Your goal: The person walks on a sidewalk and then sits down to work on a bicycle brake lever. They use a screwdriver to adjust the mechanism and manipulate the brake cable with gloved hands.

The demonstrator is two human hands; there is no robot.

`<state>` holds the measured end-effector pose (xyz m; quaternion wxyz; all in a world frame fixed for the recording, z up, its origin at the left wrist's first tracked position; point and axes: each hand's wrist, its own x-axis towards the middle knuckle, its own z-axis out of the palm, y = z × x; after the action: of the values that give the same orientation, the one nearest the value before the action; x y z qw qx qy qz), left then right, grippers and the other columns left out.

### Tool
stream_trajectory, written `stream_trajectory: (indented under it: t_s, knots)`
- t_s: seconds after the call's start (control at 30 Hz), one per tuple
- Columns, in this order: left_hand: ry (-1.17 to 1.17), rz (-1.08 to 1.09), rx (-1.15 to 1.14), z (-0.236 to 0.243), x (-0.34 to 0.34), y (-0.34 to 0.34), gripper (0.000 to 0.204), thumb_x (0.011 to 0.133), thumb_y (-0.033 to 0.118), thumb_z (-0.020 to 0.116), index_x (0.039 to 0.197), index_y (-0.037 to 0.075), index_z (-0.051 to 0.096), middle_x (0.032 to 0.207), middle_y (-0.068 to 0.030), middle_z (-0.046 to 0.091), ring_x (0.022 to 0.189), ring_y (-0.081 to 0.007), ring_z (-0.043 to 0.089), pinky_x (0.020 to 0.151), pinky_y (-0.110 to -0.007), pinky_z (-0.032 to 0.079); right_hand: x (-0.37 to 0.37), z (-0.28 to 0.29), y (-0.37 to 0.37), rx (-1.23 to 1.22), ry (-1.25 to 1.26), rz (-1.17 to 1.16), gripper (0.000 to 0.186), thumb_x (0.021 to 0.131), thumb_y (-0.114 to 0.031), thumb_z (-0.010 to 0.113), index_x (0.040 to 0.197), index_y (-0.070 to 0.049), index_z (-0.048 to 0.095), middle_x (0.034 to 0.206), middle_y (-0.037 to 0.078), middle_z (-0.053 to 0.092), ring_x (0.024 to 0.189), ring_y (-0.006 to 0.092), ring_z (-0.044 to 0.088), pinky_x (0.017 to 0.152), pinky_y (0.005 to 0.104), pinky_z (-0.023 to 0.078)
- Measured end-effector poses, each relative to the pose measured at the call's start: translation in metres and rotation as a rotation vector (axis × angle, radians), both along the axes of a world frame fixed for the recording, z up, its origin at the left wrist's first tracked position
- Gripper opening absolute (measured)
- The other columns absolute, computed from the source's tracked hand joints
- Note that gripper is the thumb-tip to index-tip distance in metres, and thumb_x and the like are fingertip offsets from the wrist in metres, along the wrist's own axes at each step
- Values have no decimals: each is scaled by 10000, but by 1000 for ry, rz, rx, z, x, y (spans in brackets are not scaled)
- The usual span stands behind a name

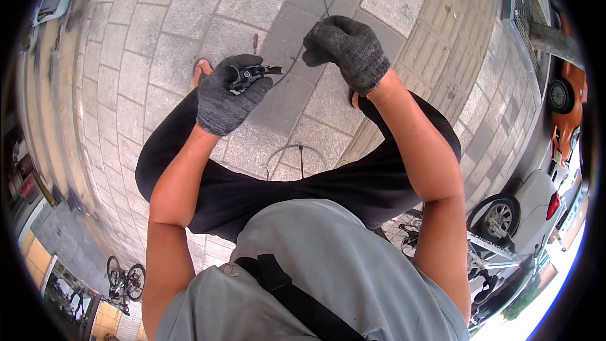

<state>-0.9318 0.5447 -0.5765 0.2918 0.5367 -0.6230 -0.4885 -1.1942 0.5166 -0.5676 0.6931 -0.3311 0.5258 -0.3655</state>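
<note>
Both my hands wear dark grey knitted gloves. My left hand is closed around a small black and silver bicycle shifter, which shows between thumb and fingers. From beside the shifter, a thin dark cable curves up to my right hand. The fingers of that hand are pinched together on the cable. A short cable end sticks out above them, and a length of cable runs on to the top edge. The exact grip point is hidden by the glove.
Grey paving stones lie below. A thin dark red piece is on them past my left hand. A thin wire loop shows between my legs. At right are a bicycle, a white car and an orange vehicle; steps at left.
</note>
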Motion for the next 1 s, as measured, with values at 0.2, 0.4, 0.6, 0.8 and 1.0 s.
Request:
stream_trajectory:
  t_s: [0.2,0.4,0.6,0.8,1.0]
  knots:
    - [-49,5,-99,4,-7,0,375,743,168,890,1065,85,718,887,-51,723,840,-185,682,863,-337,526,1,-2,4,30,4,10,345,979,-217,628,1115,99,612,997,177,704,863,260,726,862,379,574]
    - [-30,-65,-2,6,-1,-3,380,750,133,886,1081,88,705,928,-48,718,875,-153,687,840,-301,533,13,3,9,93,24,69,330,955,-205,635,1115,83,616,1021,185,706,873,266,730,861,380,568]
    - [-65,-164,-213,-1,0,-4,407,760,62,870,1123,47,684,1120,-81,659,975,-171,686,869,-320,557,21,-3,14,106,-7,167,323,983,-204,616,1112,92,629,1077,177,720,950,242,728,883,354,574]
    - [35,-147,-134,-11,1,0,431,773,35,853,1162,43,668,1122,-76,662,1000,-163,675,865,-298,558,28,-1,18,58,13,225,319,989,-191,599,1131,94,614,1121,185,717,965,237,725,880,348,575]
    - [66,-139,-64,-10,3,2,408,778,45,853,1142,42,668,1098,-69,664,979,-152,671,856,-293,555,37,23,13,140,138,236,272,975,-156,636,1089,90,609,1078,174,722,916,227,731,832,334,580]
